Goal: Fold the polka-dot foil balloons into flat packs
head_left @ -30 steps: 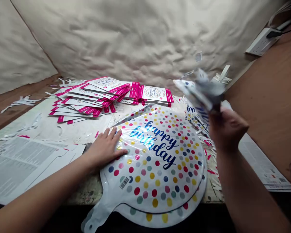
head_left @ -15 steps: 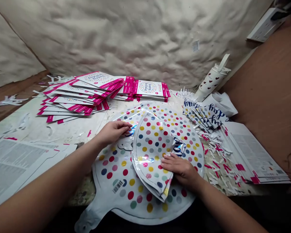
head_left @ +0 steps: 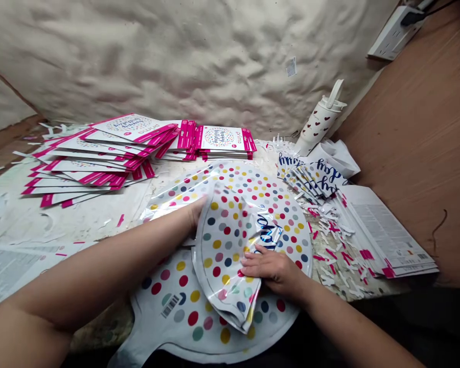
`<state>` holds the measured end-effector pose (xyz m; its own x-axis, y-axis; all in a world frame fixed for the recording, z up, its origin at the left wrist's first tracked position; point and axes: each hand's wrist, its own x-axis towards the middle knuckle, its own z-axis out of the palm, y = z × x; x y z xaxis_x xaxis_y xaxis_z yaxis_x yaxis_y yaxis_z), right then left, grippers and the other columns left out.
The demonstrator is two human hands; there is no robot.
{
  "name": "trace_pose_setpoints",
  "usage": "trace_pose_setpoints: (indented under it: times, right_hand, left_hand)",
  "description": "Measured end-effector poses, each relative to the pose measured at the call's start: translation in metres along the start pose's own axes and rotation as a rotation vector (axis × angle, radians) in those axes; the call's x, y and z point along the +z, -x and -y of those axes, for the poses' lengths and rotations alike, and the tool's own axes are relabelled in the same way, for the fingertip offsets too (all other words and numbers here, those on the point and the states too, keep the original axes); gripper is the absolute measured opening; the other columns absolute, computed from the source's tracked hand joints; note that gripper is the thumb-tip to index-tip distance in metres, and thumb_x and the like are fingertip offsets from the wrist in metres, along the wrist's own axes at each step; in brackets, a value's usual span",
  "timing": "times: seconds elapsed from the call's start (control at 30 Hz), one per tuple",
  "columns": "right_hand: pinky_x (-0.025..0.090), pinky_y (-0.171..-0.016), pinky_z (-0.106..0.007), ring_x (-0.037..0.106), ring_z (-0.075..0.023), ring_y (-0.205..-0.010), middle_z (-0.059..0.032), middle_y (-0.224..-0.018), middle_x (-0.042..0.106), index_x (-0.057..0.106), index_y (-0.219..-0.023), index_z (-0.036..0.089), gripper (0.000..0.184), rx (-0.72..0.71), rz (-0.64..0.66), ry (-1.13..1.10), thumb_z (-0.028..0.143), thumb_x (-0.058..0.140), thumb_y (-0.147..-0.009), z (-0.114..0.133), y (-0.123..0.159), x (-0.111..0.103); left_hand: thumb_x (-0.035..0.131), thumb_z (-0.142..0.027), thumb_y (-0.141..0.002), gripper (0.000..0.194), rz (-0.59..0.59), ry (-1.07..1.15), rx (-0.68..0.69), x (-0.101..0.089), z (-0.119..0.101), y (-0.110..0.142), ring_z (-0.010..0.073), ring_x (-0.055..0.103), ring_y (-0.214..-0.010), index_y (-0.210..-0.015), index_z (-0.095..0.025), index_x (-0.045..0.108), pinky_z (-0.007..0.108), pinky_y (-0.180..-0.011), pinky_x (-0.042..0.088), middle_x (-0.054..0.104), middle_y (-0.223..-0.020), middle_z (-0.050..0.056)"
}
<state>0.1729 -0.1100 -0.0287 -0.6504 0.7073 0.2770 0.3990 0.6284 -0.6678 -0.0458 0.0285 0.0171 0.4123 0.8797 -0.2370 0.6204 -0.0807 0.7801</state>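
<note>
A partly folded foil balloon (head_left: 222, 240), white with coloured dots and blue lettering, lies on top of more flat, dotted foil balloons (head_left: 199, 327). My right hand (head_left: 270, 268) rests on the folded balloon's right part, fingers stretched out and lying flat over it. My left hand (head_left: 197, 210) reaches in at the folded balloon's left edge. Its fingers are blurred and hidden behind the raised foil, so their grip does not show. A barcode (head_left: 170, 305) and a pale tail (head_left: 132, 347) show on the balloon underneath.
Pink-and-white printed card packs (head_left: 111, 153) are piled at the back left, with a smaller stack (head_left: 226, 142) beside them. On the right are folded balloons (head_left: 314, 176), a heart-patterned bottle (head_left: 322, 120), printed cards (head_left: 391, 235) and paper scraps (head_left: 341, 255). Printed sheets (head_left: 19, 271) lie left.
My left hand has moved right, behind the edge of the folded balloon, whose upper part is lifted. My right hand stays on the foil. The whole view has shifted slightly.
</note>
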Motion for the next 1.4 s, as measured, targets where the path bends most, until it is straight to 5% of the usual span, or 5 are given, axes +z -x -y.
trace_pose_setpoints:
  times: [0.17, 0.37, 0.6, 1.17, 1.4]
  right_hand:
    - [0.03, -0.106, -0.046, 0.055, -0.0172, -0.111, -0.0053, -0.111, 0.065, 0.063, -0.108, 0.025, 0.031, -0.024, -0.005, 0.025, 0.011, 0.048, -0.084, 0.003, 0.0, -0.002]
    - [0.033, -0.105, -0.045, 0.054, -0.0175, -0.113, -0.0051, -0.112, 0.065, 0.064, -0.107, 0.024, 0.034, -0.01, 0.04, 0.034, 0.008, 0.047, -0.083, 0.003, -0.002, -0.004]
    - [0.029, -0.107, -0.043, 0.051, -0.017, -0.118, -0.003, -0.112, 0.065, 0.066, -0.105, 0.025, 0.038, 0.028, 0.13, -0.014, 0.005, 0.047, -0.079, 0.01, -0.002, -0.016]
    - [0.005, -0.111, -0.051, 0.002, -0.0211, -0.139, -0.0044, -0.151, 0.002, 0.007, -0.145, 0.021, 0.071, 0.595, 0.144, 0.429, 0.054, 0.033, -0.088, -0.013, -0.003, -0.05]
    - [0.011, -0.107, -0.058, 0.0, -0.0293, -0.138, -0.011, -0.151, 0.005, 0.006, -0.145, 0.022, 0.093, 0.605, 0.078, 0.421, 0.044, 0.06, -0.073, 0.011, 0.034, -0.036]
  left_hand:
    - [0.027, -0.038, -0.082, 0.053, 0.211, 0.61, -0.064, -0.019, 0.01, -0.011, 0.0277, 0.063, -0.095, -0.119, -0.012, 0.055, 0.047, -0.084, 0.049, 0.067, -0.102, 0.013]
    - [0.039, -0.033, -0.08, 0.053, -0.383, 0.421, 0.103, -0.038, 0.026, -0.01, 0.026, 0.049, -0.117, -0.129, -0.015, 0.043, 0.048, -0.098, 0.038, 0.053, -0.127, 0.011]
    - [0.035, -0.025, -0.089, 0.044, 0.288, -0.568, 0.743, 0.032, 0.002, 0.003, 0.0192, 0.032, -0.131, -0.132, -0.016, 0.043, 0.034, -0.108, 0.022, 0.037, -0.142, 0.009]
    - [0.028, -0.079, -0.072, 0.097, -0.209, -0.842, -0.107, 0.012, 0.032, 0.029, 0.0445, 0.002, -0.134, -0.144, -0.014, 0.015, 0.063, -0.102, 0.01, 0.008, -0.15, 0.019]
    - [0.029, -0.046, -0.092, 0.054, 0.176, -0.862, 0.698, 0.039, -0.008, 0.021, 0.0271, 0.001, -0.138, -0.142, -0.029, 0.02, 0.05, -0.109, 0.003, 0.011, -0.151, 0.002]
